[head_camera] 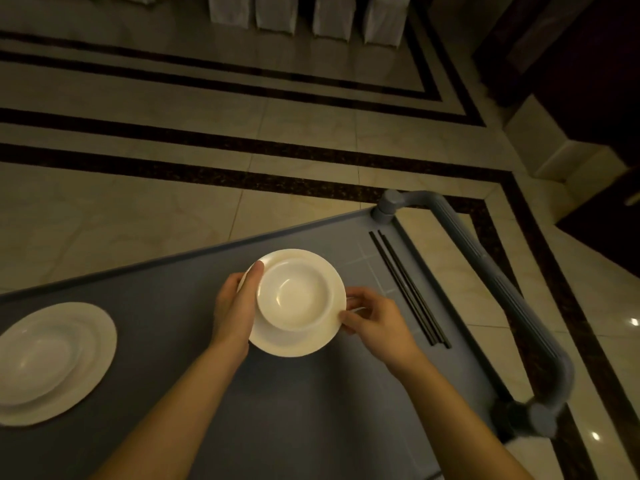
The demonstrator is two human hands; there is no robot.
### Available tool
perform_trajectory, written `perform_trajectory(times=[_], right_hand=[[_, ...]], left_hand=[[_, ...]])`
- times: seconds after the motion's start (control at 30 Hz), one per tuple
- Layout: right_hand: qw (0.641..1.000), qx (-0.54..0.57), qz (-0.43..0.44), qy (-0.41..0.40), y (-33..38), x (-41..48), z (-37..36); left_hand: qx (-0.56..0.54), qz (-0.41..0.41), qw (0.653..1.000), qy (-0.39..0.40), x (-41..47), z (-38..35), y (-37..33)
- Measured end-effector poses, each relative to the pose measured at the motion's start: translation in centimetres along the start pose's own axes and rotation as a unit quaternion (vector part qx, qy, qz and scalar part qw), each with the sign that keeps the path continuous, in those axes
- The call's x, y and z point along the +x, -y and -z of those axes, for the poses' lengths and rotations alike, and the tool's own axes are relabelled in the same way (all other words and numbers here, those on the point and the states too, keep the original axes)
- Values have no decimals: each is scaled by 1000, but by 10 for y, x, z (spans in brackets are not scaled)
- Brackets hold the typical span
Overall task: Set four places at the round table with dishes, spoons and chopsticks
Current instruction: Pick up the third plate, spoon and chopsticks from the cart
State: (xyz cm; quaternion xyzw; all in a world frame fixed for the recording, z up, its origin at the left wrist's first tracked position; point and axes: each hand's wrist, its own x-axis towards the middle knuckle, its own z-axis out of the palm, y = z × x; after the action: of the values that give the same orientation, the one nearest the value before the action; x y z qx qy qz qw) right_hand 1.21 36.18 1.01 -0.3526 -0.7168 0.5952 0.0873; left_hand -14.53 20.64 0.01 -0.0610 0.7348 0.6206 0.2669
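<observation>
A white bowl [294, 294] sits on a white plate [294, 341] over the grey cart top [311, 410]. My left hand [235, 306] grips the plate's left rim, thumb on top. My right hand [372, 318] pinches the plate's right rim; something white, perhaps a spoon, shows between its fingers. Whether the plate rests on the cart or is lifted I cannot tell. Black chopsticks [407, 287] lie on the cart to the right of the plate. A second stack of white plates [52, 362] stands at the cart's left end.
The cart's grey push handle [502, 289] curves along its right side. Beyond the cart is a glossy tiled floor [207, 98] with dark stripes. White-covered chairs [304, 12] stand at the top edge. Dark furniture fills the upper right.
</observation>
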Motion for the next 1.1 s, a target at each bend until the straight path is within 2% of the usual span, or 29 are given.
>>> perform_trajectory(times=[0.13, 0.17, 0.23, 0.3, 0.47, 0.77, 1.0, 1.1], right_hand=[[998, 54, -19, -1, 1, -2, 19], [999, 32, -30, -23, -4, 1, 26], [983, -149, -30, -106, -19, 12, 44], [934, -315, -27, -169, -35, 20, 62], [889, -428, -51, -154, -66, 37, 89], [872, -464, -72, -135, -68, 52, 91], [885, -431, -102, -139, -54, 56, 92], [906, -380, -133, -130, -52, 58, 93]], left_hand=[[-5, -1, 1000, -16, -3, -11, -1], [-2, -1, 1000, -17, -3, -13, -1], [3, 1, 1000, -17, -5, -18, -1], [2, 1, 1000, -17, -6, -22, -2], [-5, 12, 1000, -17, -12, -32, -3], [-10, 9, 999, -34, -16, -34, -4], [-27, 12, 999, -44, -18, -25, -8], [-30, 13, 998, -46, -18, -23, -8]])
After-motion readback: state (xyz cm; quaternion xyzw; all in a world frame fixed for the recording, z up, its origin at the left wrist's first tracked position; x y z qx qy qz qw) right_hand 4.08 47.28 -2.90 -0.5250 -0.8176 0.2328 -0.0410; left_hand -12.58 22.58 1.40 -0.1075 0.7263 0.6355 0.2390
